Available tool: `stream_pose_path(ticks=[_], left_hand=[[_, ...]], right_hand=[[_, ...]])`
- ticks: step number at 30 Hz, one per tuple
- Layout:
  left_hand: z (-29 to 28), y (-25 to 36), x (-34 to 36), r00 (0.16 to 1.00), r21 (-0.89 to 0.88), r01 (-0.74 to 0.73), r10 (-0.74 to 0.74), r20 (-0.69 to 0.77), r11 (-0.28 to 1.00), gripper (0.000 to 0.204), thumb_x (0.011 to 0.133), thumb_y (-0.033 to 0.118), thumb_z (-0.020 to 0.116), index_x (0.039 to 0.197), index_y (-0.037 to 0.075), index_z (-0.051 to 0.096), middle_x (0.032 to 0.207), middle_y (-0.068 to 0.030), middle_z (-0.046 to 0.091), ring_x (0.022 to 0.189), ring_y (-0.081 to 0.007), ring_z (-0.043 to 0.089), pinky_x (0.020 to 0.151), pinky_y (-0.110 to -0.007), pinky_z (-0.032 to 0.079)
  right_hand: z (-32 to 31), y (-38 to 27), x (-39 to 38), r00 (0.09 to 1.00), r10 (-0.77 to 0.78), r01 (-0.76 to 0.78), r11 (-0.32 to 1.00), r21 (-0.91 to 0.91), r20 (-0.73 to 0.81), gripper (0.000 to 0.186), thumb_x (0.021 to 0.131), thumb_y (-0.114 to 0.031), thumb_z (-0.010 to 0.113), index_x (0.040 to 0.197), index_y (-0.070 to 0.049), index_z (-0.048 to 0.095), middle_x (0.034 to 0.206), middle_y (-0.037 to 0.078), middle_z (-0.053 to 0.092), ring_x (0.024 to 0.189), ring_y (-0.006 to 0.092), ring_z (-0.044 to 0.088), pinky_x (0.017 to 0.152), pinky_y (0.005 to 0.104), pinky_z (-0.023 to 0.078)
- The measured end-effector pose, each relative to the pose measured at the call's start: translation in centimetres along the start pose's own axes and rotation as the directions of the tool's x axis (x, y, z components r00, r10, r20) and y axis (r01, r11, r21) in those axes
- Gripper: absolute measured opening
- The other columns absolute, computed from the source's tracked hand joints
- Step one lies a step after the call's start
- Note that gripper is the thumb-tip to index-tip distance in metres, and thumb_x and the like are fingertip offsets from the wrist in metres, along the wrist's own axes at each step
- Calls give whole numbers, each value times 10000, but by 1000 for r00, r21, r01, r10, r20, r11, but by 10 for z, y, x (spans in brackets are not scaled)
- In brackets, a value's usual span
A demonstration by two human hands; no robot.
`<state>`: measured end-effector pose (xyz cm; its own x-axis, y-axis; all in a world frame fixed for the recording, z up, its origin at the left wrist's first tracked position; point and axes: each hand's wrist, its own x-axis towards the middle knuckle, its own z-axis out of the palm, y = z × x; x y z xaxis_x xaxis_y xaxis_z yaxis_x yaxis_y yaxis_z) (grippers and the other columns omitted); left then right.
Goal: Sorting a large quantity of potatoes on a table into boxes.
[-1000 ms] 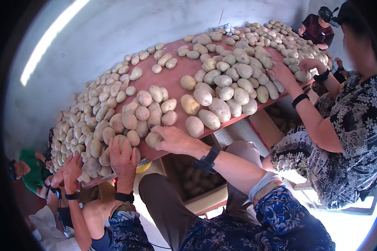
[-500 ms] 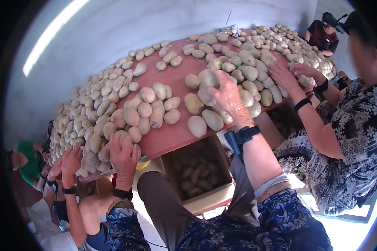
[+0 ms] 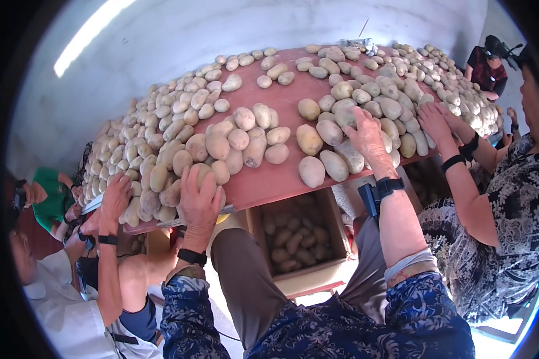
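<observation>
Potatoes lie in heaps on a red tabletop (image 3: 269,194). My left hand (image 3: 200,203) rests on the heap at the near edge, left of the middle, its fingers spread over a potato (image 3: 202,173). My right hand (image 3: 368,137) is at the heap on the right. Its thumb and fingers close on the right end of a pale potato (image 3: 344,115), partly covered by the hand. Just left of that lie a yellowish potato (image 3: 309,140) and several others.
Below the table edge, between my knees, stands a box (image 3: 341,233) with potatoes inside. Co-workers sit close on both sides: one's hands (image 3: 435,122) touch the right heap, another's hand (image 3: 117,194) the left heap. A wall runs behind the table.
The whole view has shifted, so the table appears further right. My right hand, blurred before, is now steadier at the right heap with the pale potato. My left hand stays on the near heap.
</observation>
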<state>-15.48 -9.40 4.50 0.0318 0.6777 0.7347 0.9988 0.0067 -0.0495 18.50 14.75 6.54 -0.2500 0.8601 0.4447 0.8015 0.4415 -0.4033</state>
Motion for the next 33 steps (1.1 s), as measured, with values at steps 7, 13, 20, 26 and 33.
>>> stream_pose_path(ticks=[7, 13, 20, 26, 33], left_hand=[[3, 2, 4, 1000, -21, -5, 5, 19, 1000, 439, 728, 147, 775, 1139, 84, 634, 1319, -207, 488, 1249, -452, 462, 1030, -504, 433], [1, -3, -1, 1000, 2, -8, 8, 9, 1000, 433, 737, 130, 776, 1140, 70, 630, 1328, -209, 486, 1249, -445, 469, 1028, -505, 435], [4, -2, -1, 1000, -12, 18, -18, 22, 1000, 439, 752, 128, 776, 1157, 54, 625, 1341, -222, 483, 1252, -439, 474, 1037, -490, 430], [-8, -6, -2, 992, -47, 22, -16, 123, 999, 564, 733, 164, 778, 1252, 72, 578, 1364, -234, 445, 1279, -457, 436, 1053, -511, 414], [-19, 0, 8, 934, -2, -18, 17, 358, 1000, 682, 732, 210, 780, 1350, 107, 509, 1429, -239, 379, 1286, -471, 400, 1068, -513, 385]], right_hand=[[-1, 6, 2, 991, -59, 57, 998, -22, -119, 510, 793, -229, 726, 1241, -66, 546, 1187, 178, 597, 1139, 381, 555, 1021, 494, 380], [-7, -23, -6, 952, -151, 167, 985, 37, -267, 505, 809, -181, 714, 1270, -63, 546, 1258, 186, 560, 1178, 384, 520, 1033, 475, 395], [-9, -46, -17, 910, -265, 328, 930, 164, -317, 469, 810, -132, 708, 1252, -68, 564, 1280, 176, 559, 1193, 385, 508, 1039, 462, 402], [-5, -42, -11, 902, -254, 346, 909, 233, -349, 388, 812, -165, 713, 1171, -64, 607, 1172, 161, 610, 1128, 372, 545, 999, 465, 422], [6, -46, -4, 895, -267, 358, 908, 218, -358, 324, 804, -151, 712, 1091, -26, 628, 1119, 168, 634, 1083, 374, 573, 973, 466, 439]])
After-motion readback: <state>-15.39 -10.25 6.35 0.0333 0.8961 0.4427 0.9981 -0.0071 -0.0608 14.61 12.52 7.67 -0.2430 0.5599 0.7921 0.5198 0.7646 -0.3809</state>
